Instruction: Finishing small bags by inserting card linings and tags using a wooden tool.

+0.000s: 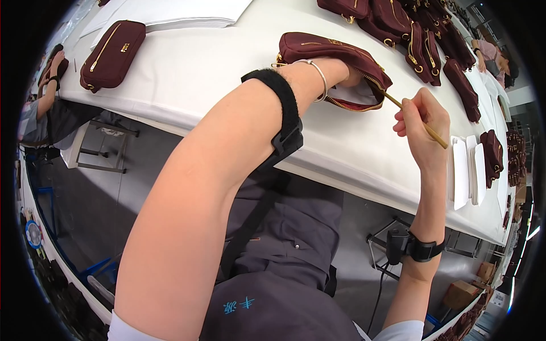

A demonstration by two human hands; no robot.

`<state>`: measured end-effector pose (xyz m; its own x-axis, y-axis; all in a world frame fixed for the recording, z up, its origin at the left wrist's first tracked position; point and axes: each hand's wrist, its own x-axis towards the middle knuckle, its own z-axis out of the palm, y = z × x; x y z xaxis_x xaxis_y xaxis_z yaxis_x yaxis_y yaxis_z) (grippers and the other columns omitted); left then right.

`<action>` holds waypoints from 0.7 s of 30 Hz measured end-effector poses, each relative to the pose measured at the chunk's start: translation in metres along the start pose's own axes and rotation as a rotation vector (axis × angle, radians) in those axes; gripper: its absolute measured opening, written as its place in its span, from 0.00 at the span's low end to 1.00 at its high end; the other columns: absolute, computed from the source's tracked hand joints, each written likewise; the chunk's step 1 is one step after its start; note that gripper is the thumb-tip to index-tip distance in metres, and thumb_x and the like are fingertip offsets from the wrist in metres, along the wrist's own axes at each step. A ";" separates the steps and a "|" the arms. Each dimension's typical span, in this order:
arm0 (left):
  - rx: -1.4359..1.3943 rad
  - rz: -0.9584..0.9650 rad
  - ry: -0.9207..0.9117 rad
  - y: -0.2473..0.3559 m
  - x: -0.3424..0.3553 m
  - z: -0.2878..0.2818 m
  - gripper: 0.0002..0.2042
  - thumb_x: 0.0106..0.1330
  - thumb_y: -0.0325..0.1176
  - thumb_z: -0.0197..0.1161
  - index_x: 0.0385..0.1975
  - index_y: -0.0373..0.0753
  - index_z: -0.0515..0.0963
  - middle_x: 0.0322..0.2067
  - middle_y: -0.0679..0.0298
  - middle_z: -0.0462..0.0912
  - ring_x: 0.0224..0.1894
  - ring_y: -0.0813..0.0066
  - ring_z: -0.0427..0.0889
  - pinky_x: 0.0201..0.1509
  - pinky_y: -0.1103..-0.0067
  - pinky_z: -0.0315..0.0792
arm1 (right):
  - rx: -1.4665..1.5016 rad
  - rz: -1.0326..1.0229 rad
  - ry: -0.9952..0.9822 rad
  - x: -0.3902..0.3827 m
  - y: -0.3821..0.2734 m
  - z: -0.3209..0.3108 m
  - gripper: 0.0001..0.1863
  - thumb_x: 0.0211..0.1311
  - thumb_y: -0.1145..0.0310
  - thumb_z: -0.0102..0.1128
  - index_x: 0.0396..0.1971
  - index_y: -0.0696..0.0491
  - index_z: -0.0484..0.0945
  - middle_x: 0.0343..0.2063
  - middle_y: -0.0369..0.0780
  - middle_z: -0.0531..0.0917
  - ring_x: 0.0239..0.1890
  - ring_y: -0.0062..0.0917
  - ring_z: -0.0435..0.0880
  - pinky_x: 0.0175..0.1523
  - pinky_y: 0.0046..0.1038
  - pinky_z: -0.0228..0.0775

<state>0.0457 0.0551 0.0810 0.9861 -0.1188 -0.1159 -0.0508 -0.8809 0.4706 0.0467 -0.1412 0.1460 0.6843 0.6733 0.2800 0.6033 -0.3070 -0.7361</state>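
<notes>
A maroon zippered pouch (304,46) lies on the white-covered table with its gold zip undone and its mouth gaping toward me, showing a pale lining. My left hand (351,75) reaches into that mouth, and its fingers are hidden inside; a silver bangle circles the wrist. Just right of the pouch, my right hand (425,120) is closed around a thin brass-coloured stick (438,138). The stick's far tip meets the right end of the pouch's opening, by the zip edge. Whether the tip touches the zip or the fabric, I cannot tell.
Another maroon pouch (114,55) lies at the left, near white sheets (187,12). Several more pouches (392,23) are heaped at the far right. White card stacks (467,170) stand by the right table edge. Another person's arm (50,85) is at the far left.
</notes>
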 end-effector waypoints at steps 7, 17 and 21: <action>0.153 -0.058 0.039 0.010 -0.002 -0.003 0.16 0.69 0.28 0.46 0.53 0.47 0.74 0.52 0.68 0.77 0.52 0.77 0.77 0.51 0.76 0.69 | -0.020 -0.104 0.068 -0.002 0.026 0.027 0.12 0.60 0.75 0.52 0.18 0.58 0.64 0.12 0.38 0.75 0.14 0.19 0.76 0.20 0.22 0.66; 0.036 -0.066 0.040 0.000 0.005 0.006 0.16 0.69 0.28 0.46 0.52 0.47 0.75 0.51 0.68 0.78 0.51 0.77 0.78 0.50 0.75 0.70 | -0.014 0.024 -0.035 0.016 0.009 0.008 0.09 0.57 0.76 0.49 0.19 0.60 0.65 0.14 0.41 0.76 0.15 0.20 0.76 0.20 0.21 0.67; -0.012 -0.036 0.083 -0.002 0.003 0.008 0.14 0.67 0.32 0.50 0.50 0.48 0.76 0.50 0.67 0.79 0.49 0.75 0.79 0.49 0.74 0.70 | -0.107 0.005 -0.106 0.028 -0.003 0.004 0.09 0.55 0.76 0.47 0.18 0.60 0.65 0.14 0.40 0.75 0.14 0.19 0.76 0.18 0.21 0.65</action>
<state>0.0477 0.0524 0.0725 0.9970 -0.0483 -0.0602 -0.0137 -0.8784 0.4777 0.0622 -0.1185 0.1534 0.6441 0.7368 0.2058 0.6437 -0.3766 -0.6662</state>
